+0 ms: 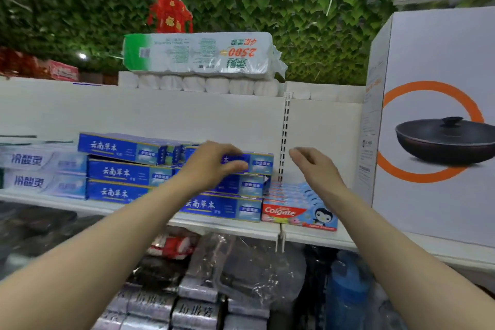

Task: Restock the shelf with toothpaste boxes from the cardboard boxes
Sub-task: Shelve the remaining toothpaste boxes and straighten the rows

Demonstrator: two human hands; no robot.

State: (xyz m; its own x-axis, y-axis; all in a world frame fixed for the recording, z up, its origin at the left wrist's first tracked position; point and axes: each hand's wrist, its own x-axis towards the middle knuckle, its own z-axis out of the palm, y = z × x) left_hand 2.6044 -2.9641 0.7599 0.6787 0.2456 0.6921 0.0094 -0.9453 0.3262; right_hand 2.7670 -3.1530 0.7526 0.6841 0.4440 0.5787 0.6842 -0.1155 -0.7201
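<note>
The left hand lies on the top blue toothpaste box, fingers curled over its front face. The right hand hangs loose and apart from it, holding nothing. Between the hands rises the shelf's slotted upright, standing in the gap just right of the box.

Under and left of the left hand are the stacked blue toothpaste boxes with white Chinese lettering, resting on the shelf. Further left lie pale toothpaste boxes, also lettered in Chinese. Below the right hand is a row of red Colgate boxes showing a cartoon penguin. Right of that hand stands a large white carton picturing a lidded black pan in an orange ring.

Above both hands sits a toilet-paper pack, upside down, marked "2500". Below the shelf are plastic-wrapped goods.
</note>
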